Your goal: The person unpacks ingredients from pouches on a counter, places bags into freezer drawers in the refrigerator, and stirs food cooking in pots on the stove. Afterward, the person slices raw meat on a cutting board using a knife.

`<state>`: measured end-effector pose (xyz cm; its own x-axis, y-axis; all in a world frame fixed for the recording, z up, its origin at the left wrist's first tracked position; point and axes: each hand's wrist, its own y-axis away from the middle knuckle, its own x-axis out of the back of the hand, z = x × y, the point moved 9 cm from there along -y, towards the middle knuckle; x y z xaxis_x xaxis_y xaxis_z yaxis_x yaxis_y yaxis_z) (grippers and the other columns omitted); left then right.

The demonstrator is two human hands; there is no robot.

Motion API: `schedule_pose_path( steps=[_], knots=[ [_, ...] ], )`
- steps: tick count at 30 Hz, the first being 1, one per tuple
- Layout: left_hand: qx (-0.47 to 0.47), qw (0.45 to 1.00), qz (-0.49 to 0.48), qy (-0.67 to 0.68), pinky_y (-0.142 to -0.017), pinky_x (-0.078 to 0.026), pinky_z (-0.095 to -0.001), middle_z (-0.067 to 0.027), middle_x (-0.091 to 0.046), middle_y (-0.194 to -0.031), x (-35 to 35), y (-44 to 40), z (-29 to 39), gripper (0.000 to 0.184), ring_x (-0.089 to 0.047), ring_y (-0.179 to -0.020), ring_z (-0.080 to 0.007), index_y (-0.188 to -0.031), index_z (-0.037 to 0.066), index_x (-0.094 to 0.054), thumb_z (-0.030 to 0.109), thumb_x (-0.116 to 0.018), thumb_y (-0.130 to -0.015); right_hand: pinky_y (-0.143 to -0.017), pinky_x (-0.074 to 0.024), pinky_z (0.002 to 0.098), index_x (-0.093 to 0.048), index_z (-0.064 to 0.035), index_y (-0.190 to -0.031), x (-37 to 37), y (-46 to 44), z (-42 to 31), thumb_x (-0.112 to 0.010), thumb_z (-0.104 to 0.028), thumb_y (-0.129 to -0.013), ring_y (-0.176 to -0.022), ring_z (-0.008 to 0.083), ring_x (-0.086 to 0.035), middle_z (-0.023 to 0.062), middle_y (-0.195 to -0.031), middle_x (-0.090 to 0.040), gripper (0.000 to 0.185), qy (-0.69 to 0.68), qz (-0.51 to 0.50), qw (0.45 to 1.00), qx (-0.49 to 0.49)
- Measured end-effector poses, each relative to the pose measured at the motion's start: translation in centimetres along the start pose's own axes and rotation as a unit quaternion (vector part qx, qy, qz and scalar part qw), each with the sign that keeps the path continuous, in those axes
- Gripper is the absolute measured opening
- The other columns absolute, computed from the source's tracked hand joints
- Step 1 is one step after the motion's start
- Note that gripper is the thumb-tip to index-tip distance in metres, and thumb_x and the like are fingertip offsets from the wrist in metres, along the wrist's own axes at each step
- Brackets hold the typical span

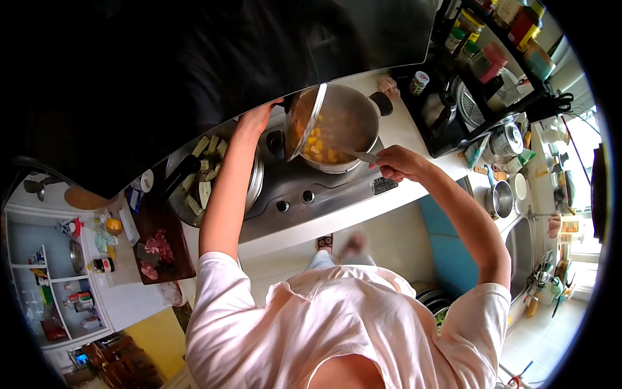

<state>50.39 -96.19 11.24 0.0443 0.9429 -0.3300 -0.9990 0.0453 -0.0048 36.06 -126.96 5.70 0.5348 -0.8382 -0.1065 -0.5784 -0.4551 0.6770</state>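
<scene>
A steel pot (369,123) stands on the stove with yellow-orange chunks (315,144) in steaming, brownish liquid. Over its left side a glass lid (313,123) is tilted up, nearly on edge. My left hand (258,118) is closed at the lid's far side, its fingers partly hidden by the range hood. My right hand (400,163) grips the flat handle of a metal spoon (364,156), which reaches into the pot from the right. The spoon's head is hidden in the liquid. Beneath my left forearm sits a pan (254,185) with pale, cut eggplant-like pieces (205,193).
The dark range hood (272,58) hangs low over the stove's back. Stove knobs (308,196) face me. Left, raw meat (159,249) lies on a dark board (184,256). Right stand a jar rack (499,84), a small saucepan (500,198) and the sink (520,243).
</scene>
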Motion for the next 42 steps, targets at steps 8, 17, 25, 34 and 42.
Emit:
schedule_pose_path(
  steps=[8,17,25,34,42],
  knots=[
    [0.008,0.999,0.035,-0.016,-0.078,-0.048,-0.0314,-0.0029,-0.062,-0.090,-0.5,0.5,0.2,0.029,-0.059,-0.083,-0.0163,-0.091,0.007,-0.062,-0.007,-0.068,-0.067,-0.036,-0.0200,0.0215,-0.059,0.0025,-0.101,-0.5,5.4,0.6,-0.050,-0.020,-0.094,-0.041,0.0053,-0.029,-0.0006,-0.054,-0.041,0.025,0.044,0.078,0.994,0.069],
    [-0.010,0.999,-0.032,-0.023,-0.084,-0.044,-0.0309,-0.0057,-0.062,-0.093,-2.4,1.7,0.8,0.027,-0.056,-0.092,-0.0186,-0.096,0.002,-0.063,-0.009,-0.058,-0.071,-0.036,-0.0240,0.0225,-0.060,-0.0025,-0.097,-1.2,9.5,0.8,-0.046,-0.023,-0.096,-0.040,0.0053,-0.033,-0.0007,-0.054,-0.046,0.025,0.120,0.142,0.972,0.142],
    [-0.003,0.997,-0.062,-0.035,-0.084,-0.043,-0.0286,-0.0056,-0.061,-0.094,-3.6,2.1,0.7,0.026,-0.055,-0.091,-0.0169,-0.096,0.000,-0.061,-0.009,-0.054,-0.072,-0.046,-0.0410,0.0335,-0.056,-0.0016,-0.086,-2.0,12.2,-1.1,-0.047,-0.011,-0.089,-0.050,0.0191,-0.054,0.0089,-0.058,-0.056,0.014,0.384,0.273,0.830,0.297],
    [-0.015,0.995,-0.077,-0.068,-0.083,-0.043,-0.0274,-0.0053,-0.061,-0.093,-4.4,1.9,0.6,0.025,-0.056,-0.089,-0.0159,-0.094,0.000,-0.061,-0.008,-0.052,-0.073,-0.055,-0.0518,0.0377,-0.059,-0.0022,-0.088,-1.3,5.1,-5.0,-0.055,-0.009,-0.081,-0.070,0.0282,-0.067,0.0124,-0.072,-0.066,0.010,0.699,0.369,0.600,0.123],
    [0.003,0.995,-0.075,-0.073,-0.083,-0.043,-0.0267,-0.0051,-0.061,-0.093,-4.3,1.9,0.2,0.025,-0.056,-0.090,-0.0157,-0.096,-0.001,-0.061,-0.007,-0.053,-0.073,-0.061,-0.0506,0.0387,-0.064,-0.0027,-0.077,1.2,0.8,-2.8,-0.053,-0.015,-0.083,-0.066,0.0324,-0.065,0.0153,-0.078,-0.067,0.018,0.564,0.301,0.760,0.118]
  ],
)
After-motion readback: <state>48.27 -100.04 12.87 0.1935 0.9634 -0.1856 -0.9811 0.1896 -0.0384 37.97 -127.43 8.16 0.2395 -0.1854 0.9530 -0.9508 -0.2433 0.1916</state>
